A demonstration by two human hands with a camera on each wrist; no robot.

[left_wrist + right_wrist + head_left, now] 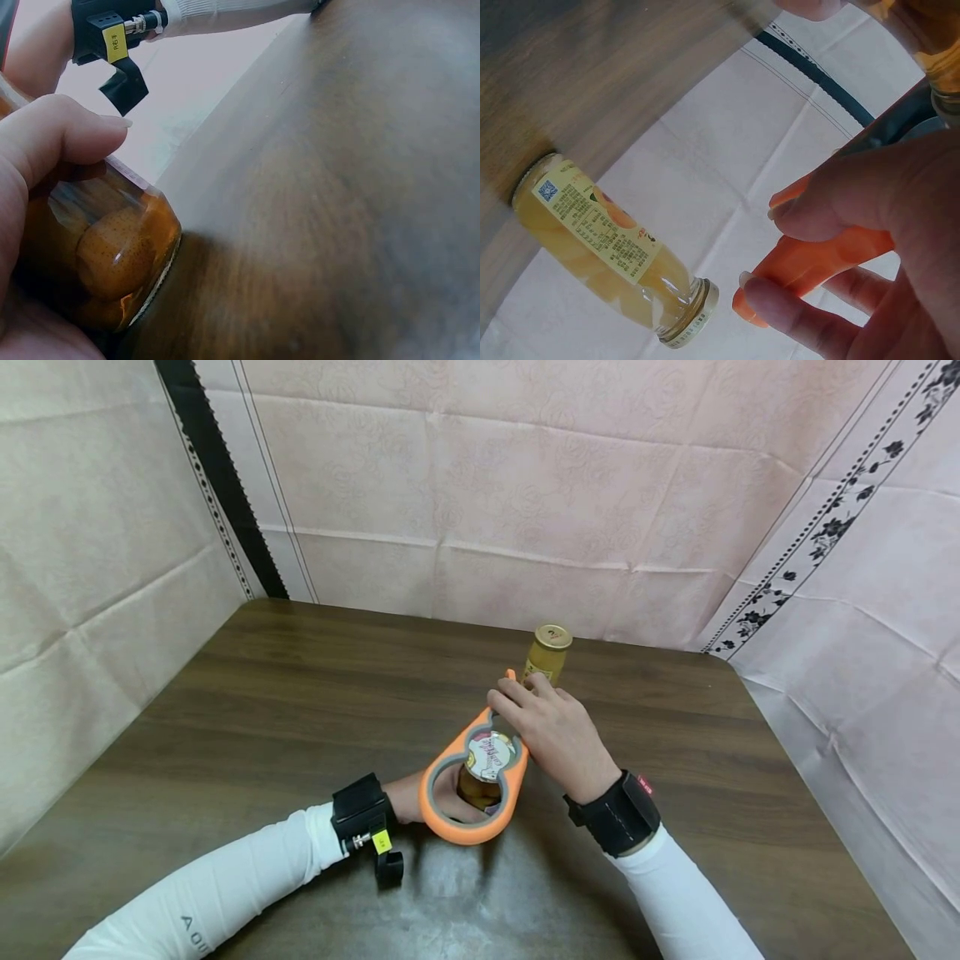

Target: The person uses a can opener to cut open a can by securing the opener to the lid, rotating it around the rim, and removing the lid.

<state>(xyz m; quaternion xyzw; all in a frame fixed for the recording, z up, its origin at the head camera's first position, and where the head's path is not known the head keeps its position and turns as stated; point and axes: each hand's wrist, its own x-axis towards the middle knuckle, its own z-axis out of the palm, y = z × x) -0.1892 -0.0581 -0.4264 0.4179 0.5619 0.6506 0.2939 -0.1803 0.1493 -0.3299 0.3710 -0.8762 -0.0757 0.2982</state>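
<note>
My left hand (452, 798) is wrapped round a glass jar (112, 255) of brown liquid with round lumps in it, and the jar stands on the table. Its pale printed lid (489, 753) shows through the openings of an orange jar opener (438, 777) with grey inner edges. My right hand (558, 739) grips the narrow far end of the opener, thumb on one side and fingers on the other, as the right wrist view shows. The opener lies over the jar's top; whether its grey edge touches the lid, I cannot tell.
Beyond my right hand, near the table's back edge, stands a jar of yellow fruit (547, 658) with a gold lid. The brown wooden table (300, 710) is bordered by pale hanging cloth (525, 485) at the back and sides.
</note>
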